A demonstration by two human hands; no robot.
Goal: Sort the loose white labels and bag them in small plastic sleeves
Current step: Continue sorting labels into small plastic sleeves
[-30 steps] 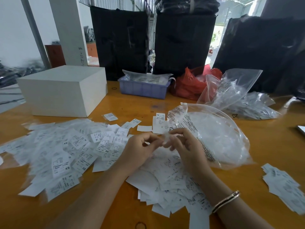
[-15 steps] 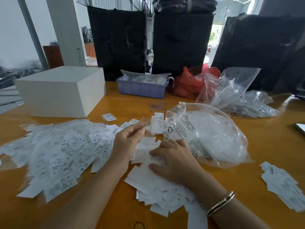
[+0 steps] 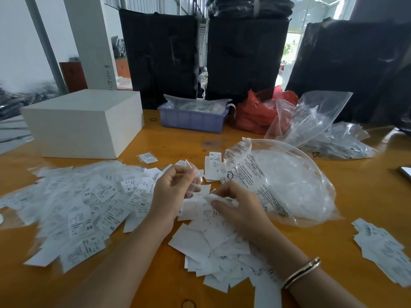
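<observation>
Left hand (image 3: 175,192) pinches a small clear sleeve (image 3: 193,174) raised above the orange tabletop (image 3: 367,196); right hand (image 3: 235,207) pinches a white label (image 3: 213,197) over the loose pile (image 3: 218,247); bagged labels (image 3: 84,207) lie leftward; seemingly much remains unsorted.

Soft daylight from behind — edges bowed, left labels (image 3: 73,203) motion-blurred.
</observation>
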